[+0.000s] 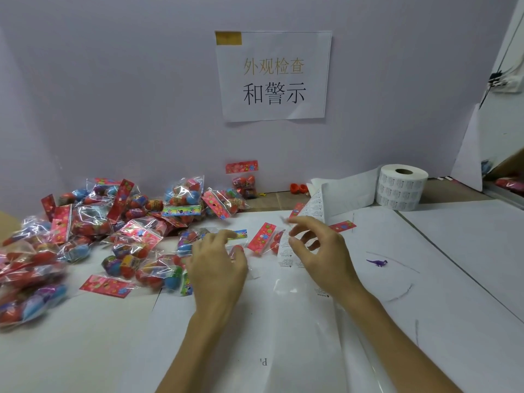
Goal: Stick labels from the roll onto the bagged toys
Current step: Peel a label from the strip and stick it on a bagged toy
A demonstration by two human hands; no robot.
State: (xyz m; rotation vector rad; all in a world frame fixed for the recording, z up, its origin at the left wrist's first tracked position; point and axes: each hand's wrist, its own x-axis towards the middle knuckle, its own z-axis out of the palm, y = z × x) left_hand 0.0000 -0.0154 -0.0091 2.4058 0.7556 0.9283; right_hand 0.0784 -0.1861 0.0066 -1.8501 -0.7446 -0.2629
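- Left hand (218,262): palm down, fingers spread and bent over a clear plastic bag of red egg toys (237,250) lying on the white paper-covered table (453,279). Touching the bag; cannot tell if it grips.
- Right hand (320,251): raised just off the table, fingers loosely curled, thumb and forefinger parted, tips at the white label strip (285,251). Fingertip blurred, so cannot tell if it holds a label.
- Label strip runs from the white roll of printed labels (402,188), upright at far right, across to between the two hands.
- Pile of clear bagged toys with red flowered header cards (85,231) heaped at left, more bags just beyond the hands.
- White paper sign (273,78) on the wall: "外观检查" in gold, "和警示" in black.
- Label print too small to read.
- Small purple toy dinosaur (377,262) right of the right hand, apart from it.
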